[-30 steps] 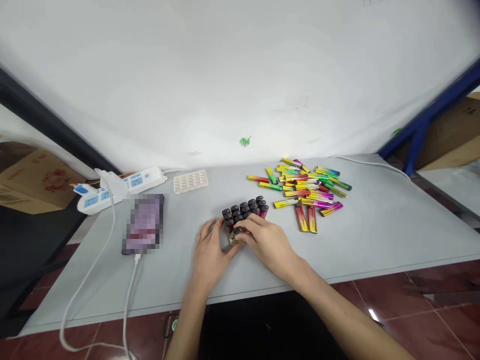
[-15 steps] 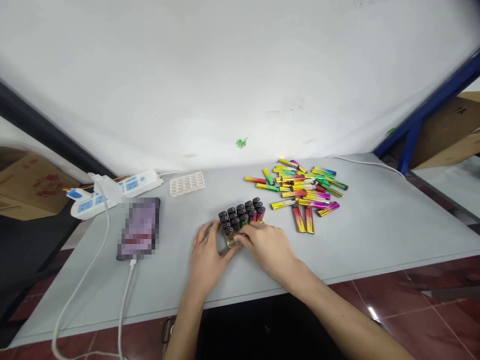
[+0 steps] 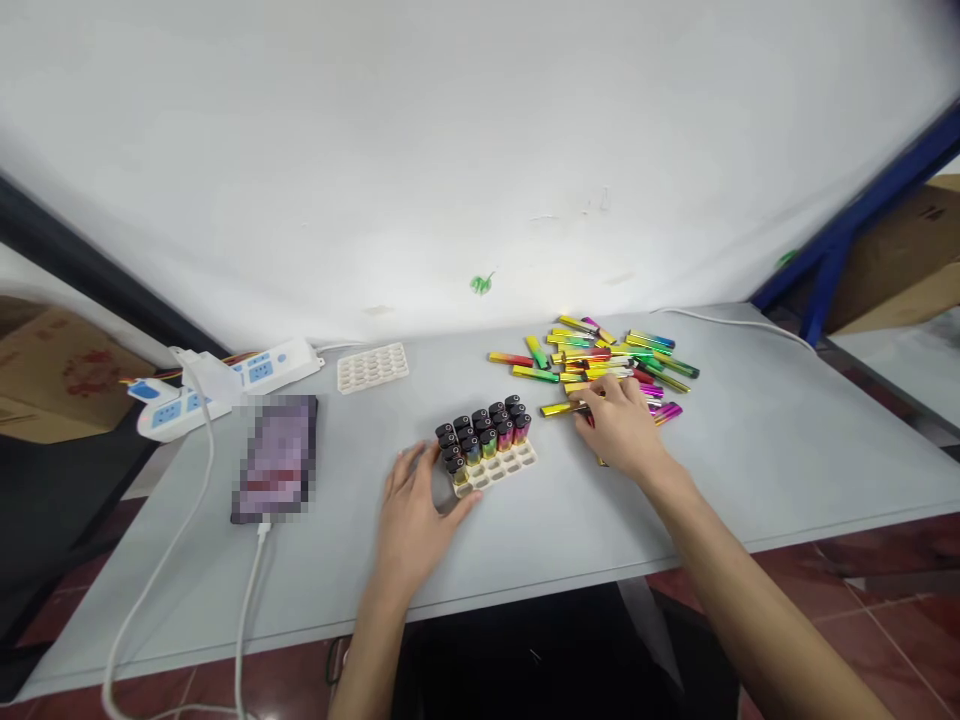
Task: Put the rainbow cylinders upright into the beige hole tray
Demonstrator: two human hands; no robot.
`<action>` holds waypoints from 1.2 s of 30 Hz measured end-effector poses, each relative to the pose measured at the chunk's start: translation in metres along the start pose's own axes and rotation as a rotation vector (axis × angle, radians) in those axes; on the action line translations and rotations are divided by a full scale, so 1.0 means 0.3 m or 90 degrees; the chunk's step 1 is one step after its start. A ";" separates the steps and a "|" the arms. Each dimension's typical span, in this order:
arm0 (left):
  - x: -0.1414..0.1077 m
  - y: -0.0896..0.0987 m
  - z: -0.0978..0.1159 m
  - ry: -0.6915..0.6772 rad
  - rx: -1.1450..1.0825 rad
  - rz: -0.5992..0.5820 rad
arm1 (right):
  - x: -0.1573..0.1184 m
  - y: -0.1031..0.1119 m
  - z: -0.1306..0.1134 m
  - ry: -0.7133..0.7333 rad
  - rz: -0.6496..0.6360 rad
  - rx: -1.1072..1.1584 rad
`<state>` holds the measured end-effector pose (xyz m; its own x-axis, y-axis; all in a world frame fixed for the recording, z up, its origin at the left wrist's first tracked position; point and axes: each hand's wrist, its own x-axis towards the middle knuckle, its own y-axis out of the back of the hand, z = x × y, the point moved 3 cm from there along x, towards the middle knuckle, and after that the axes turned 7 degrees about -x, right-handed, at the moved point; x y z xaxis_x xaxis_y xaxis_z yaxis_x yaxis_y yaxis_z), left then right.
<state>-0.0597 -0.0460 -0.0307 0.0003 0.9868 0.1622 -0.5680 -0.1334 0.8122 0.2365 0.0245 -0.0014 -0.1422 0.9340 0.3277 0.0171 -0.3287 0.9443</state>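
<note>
A pale tray point(image 3: 517, 460) with rows of slots stands at the middle of the table. Upright black-topped coloured cylinders point(image 3: 489, 441) fill its back rows and one slot at the front left; other front slots show bare. My left hand point(image 3: 411, 515) rests at the tray's left and front edge, thumb and fingers spread apart, holding nothing. My right hand point(image 3: 616, 422) reaches over the loose pile of shiny coloured tubes point(image 3: 574, 355), its fingertips down at a yellow tube point(image 3: 556, 409). Whether it grips one is hard to tell.
A second pale tray point(image 3: 373, 367) lies at the back left. Left of it are a white power strip point(image 3: 262, 367) and a phone point(image 3: 277, 460) on a white cable point(image 3: 251, 590). Cardboard boxes point(image 3: 71, 375) stand beyond the table's ends.
My right hand has left the front of the tray and moved right to the pile of tubes, uncovering the front slots. My left hand has stayed by the tray.
</note>
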 end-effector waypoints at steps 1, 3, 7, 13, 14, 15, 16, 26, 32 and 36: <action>0.000 -0.001 0.000 -0.003 0.000 0.001 | 0.005 -0.007 -0.003 0.010 -0.001 0.002; 0.000 -0.002 -0.002 -0.008 0.002 0.007 | 0.012 -0.010 -0.012 0.022 0.015 0.034; 0.001 -0.004 -0.006 -0.010 0.006 0.009 | 0.011 0.016 -0.022 -0.022 0.065 0.237; -0.001 0.001 -0.005 0.020 0.002 -0.003 | -0.004 0.027 -0.078 -0.195 -0.019 0.725; -0.002 0.002 -0.005 0.023 0.000 -0.005 | -0.006 0.023 -0.094 -0.210 -0.029 0.811; -0.002 0.003 -0.005 0.026 0.000 -0.006 | -0.008 0.020 -0.109 -0.222 -0.035 0.879; -0.002 0.003 -0.005 0.029 0.000 -0.006 | -0.009 0.016 -0.121 -0.237 -0.039 0.930; -0.001 0.003 -0.010 0.040 0.008 -0.016 | -0.027 -0.002 -0.155 -0.422 -0.121 1.064; -0.005 0.001 -0.014 0.037 0.012 -0.011 | -0.030 -0.023 -0.162 -0.470 -0.133 1.102; -0.006 0.002 -0.010 0.026 0.004 -0.012 | -0.031 -0.027 -0.163 -0.478 -0.132 1.093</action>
<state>-0.0625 -0.0476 -0.0321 -0.0229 0.9921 0.1234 -0.5625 -0.1148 0.8188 0.1894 0.0117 -0.0136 0.1248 0.9505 -0.2846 0.9649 -0.1831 -0.1883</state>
